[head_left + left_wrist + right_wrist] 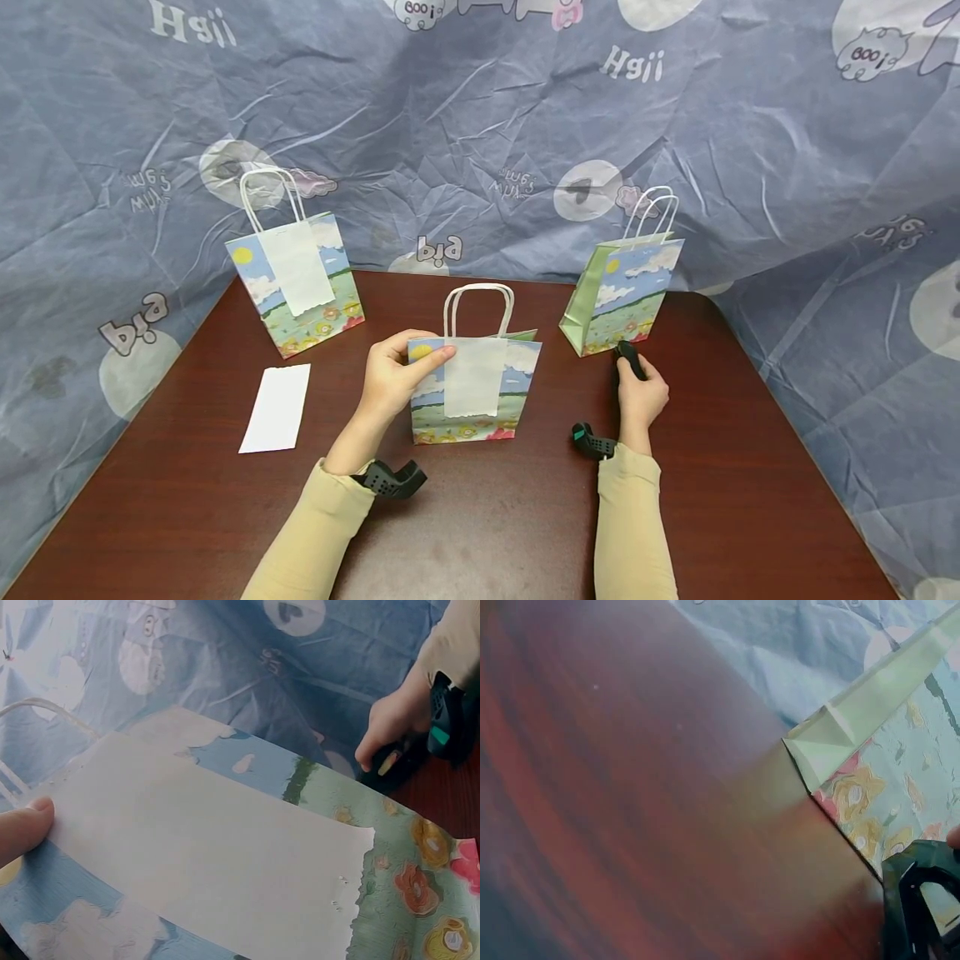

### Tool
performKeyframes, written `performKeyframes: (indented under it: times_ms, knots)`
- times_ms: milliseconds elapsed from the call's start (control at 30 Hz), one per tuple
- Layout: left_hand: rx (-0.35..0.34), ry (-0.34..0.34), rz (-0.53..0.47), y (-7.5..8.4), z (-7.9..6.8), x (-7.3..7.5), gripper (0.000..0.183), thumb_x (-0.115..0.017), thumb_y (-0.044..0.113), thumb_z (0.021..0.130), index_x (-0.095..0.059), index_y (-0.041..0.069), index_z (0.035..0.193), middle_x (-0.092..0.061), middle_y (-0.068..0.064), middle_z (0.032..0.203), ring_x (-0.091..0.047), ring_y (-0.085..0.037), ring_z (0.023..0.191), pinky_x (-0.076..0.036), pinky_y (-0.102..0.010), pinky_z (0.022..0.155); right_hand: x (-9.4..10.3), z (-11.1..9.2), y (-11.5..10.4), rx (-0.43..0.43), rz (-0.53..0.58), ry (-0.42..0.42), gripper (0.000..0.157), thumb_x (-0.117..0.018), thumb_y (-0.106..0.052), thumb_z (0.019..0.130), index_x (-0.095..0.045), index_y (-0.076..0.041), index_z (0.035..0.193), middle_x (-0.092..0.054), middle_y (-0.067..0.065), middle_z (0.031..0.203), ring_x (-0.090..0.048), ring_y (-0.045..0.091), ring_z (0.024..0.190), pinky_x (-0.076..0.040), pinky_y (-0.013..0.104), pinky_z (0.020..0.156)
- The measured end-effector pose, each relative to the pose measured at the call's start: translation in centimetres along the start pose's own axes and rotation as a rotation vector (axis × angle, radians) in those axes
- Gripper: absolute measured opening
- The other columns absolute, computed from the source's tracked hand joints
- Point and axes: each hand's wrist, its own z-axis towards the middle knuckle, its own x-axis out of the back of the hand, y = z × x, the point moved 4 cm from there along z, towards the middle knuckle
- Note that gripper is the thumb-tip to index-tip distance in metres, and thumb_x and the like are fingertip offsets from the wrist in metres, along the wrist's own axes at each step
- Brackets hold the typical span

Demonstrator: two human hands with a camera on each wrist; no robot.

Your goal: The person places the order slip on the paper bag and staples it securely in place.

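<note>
My left hand (393, 371) pinches the top left of the middle paper gift bag (427, 425), thumb in front and fingers behind. A white paper slip (474, 379) with a ragged lower edge lies against this bag's front, below the white handles; the thumb (30, 825) touches the slip's upper edge. To the right, my right hand (642, 396) grips a black stapler (632, 360), partly covered by the fingers. The stapler (919, 892) is near the bottom of the right-hand gift bag (633, 292), which has green sides and a painted meadow front.
Another gift bag (345, 292) stands at the back left with a white slip (300, 271) on its front. A loose white slip (276, 408) lies on the brown table (480, 533). Behind the table hangs a wrinkled blue printed cloth (450, 125).
</note>
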Motion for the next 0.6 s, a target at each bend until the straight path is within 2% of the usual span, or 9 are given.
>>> performKeyframes:
  times_ms: [200,367,600]
  knots:
    - [0.001,0.004,-0.001,0.0,0.0,0.0,0.013,-0.074,-0.003,0.077,-0.068,-0.009,0.086,-0.057,0.004,0.064,-0.047,-0.008,0.054,-0.038,-0.021,0.049,-0.2,0.3,0.3,-0.041,0.127,0.040,0.038,-0.069,-0.021,0.082,-0.067,-0.006,0.117,-0.062,0.013,0.119,-0.055,0.023,0.113,-0.047,0.034,0.090]
    - [0.006,0.006,0.007,-0.1,-0.1,0.0,0.013,-0.075,-0.003,0.077,-0.068,-0.009,0.086,-0.057,0.005,0.065,-0.048,-0.008,0.055,-0.039,-0.021,0.049,-0.2,0.3,0.0,-0.042,0.200,0.045,0.037,-0.071,-0.021,0.082,-0.067,-0.007,0.117,-0.061,0.014,0.120,-0.058,0.024,0.109,-0.049,0.032,0.087]
    - [0.002,0.003,-0.001,-0.1,0.0,0.1,0.013,-0.074,-0.003,0.077,-0.068,-0.009,0.087,-0.058,0.005,0.065,-0.049,-0.009,0.055,-0.040,-0.021,0.050,-0.2,0.2,-1.2,-0.021,0.262,-0.035,0.039,-0.071,-0.023,0.084,-0.066,-0.008,0.120,-0.060,0.015,0.122,-0.060,0.021,0.103,-0.050,0.030,0.083]
